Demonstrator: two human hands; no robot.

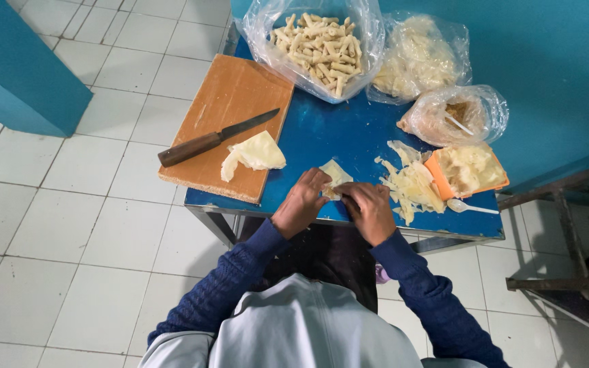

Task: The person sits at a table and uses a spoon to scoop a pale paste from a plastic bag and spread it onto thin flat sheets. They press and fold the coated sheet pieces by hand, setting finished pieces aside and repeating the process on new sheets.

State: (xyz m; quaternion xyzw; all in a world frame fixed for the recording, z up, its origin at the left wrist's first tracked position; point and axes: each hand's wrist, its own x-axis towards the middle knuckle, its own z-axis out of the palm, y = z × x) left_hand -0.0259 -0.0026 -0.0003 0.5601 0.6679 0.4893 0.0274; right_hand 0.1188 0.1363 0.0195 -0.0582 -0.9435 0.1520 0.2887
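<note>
Both hands work on a pale dough sheet point(336, 174) lying on the blue table point(335, 133) near its front edge. My left hand point(303, 201) pinches the sheet's left side. On the sheet's right side, my right hand point(369, 208) has its fingers curled over the near edge. A pile of pale dough strips point(410, 182) lies just right of my right hand.
A wooden board point(223, 102) at the table's left carries a wooden-handled knife point(213, 139) and a folded dough piece point(255, 154). At the back stand a clear bag of rolled pieces point(318, 42) and two more bags point(420, 54) point(455, 114). An orange container point(468, 170) and white spoon point(472, 206) sit right.
</note>
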